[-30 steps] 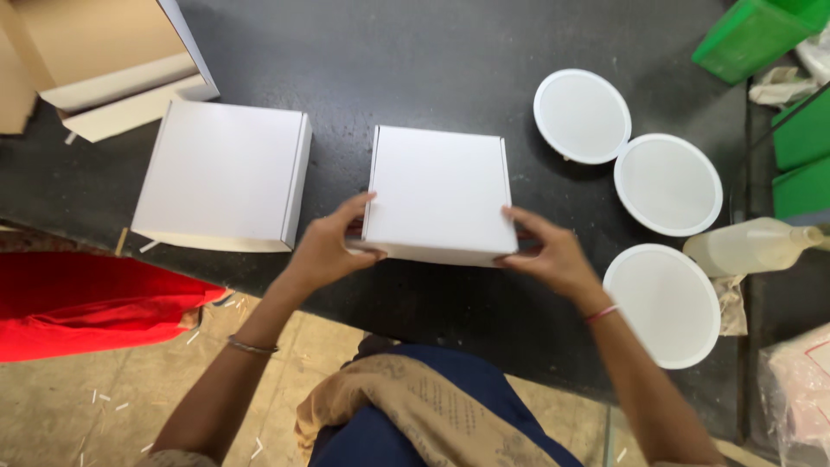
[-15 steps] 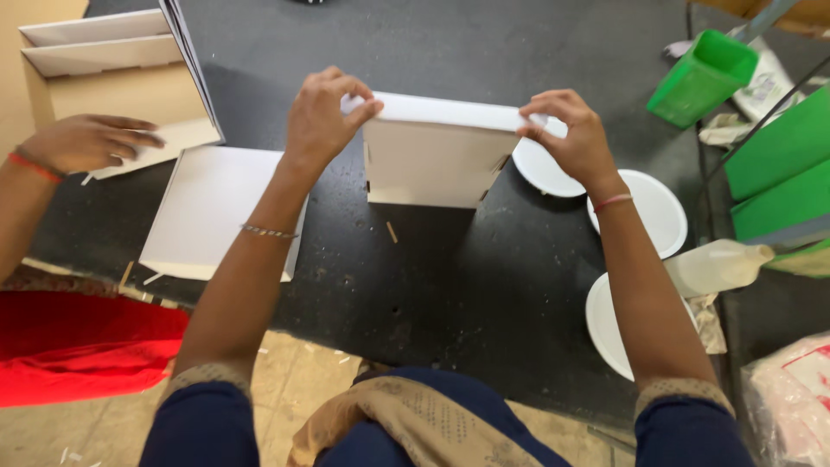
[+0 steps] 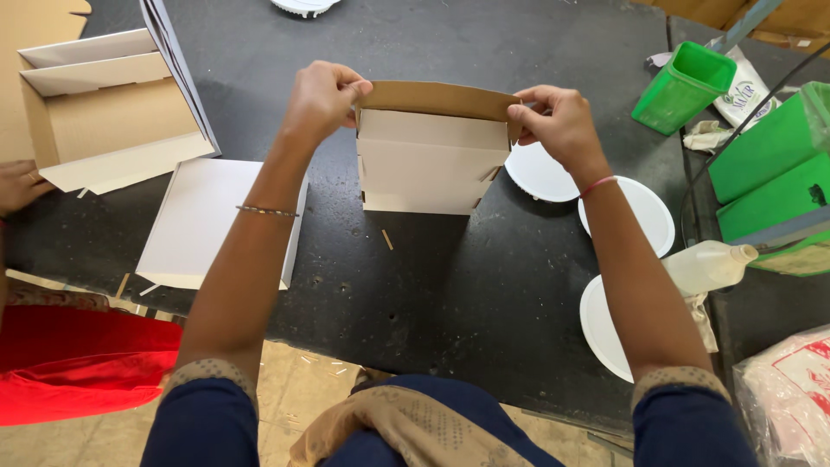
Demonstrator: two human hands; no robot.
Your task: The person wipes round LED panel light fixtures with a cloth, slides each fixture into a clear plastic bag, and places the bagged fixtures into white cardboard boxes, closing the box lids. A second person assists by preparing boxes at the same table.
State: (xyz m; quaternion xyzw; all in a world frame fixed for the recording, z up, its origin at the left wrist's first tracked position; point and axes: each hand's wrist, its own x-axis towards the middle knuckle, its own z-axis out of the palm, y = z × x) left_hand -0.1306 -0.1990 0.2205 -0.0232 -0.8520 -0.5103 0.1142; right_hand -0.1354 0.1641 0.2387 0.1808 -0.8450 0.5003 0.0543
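Both hands are up at the top edge of a small white cardboard box (image 3: 432,164) that stands on edge near the middle of the dark table (image 3: 484,303). The left hand (image 3: 322,99) pinches the upper left corner of the box's brown-lined lid flap (image 3: 437,98), fingers curled over the edge. The right hand (image 3: 560,123) pinches the upper right corner of the same flap between thumb and fingertips. The flap is lifted and tilted back, so its brown inner face shows.

Just right of the box, partly hidden behind it and the right forearm, lies a white round disc (image 3: 538,173). Two more white discs (image 3: 644,212) lie further right and lower, the lowest one cut across by the forearm. Beside them a pale plastic bottle (image 3: 711,264) lies on its side. A green plastic cup (image 3: 683,86) stands in the upper right of the frame, with green bins (image 3: 765,164) at the right edge.

To the left of the box, under the left forearm, a closed flat white box (image 3: 207,220) lies on the table. Above it, in the upper left, an open carton (image 3: 104,108) shows its brown inside. At the far left edge another person's hand (image 3: 19,183) rests near that carton, above red cloth (image 3: 78,363) at the lower left. A small splinter of wood (image 3: 387,239) lies on the table just below the held box.
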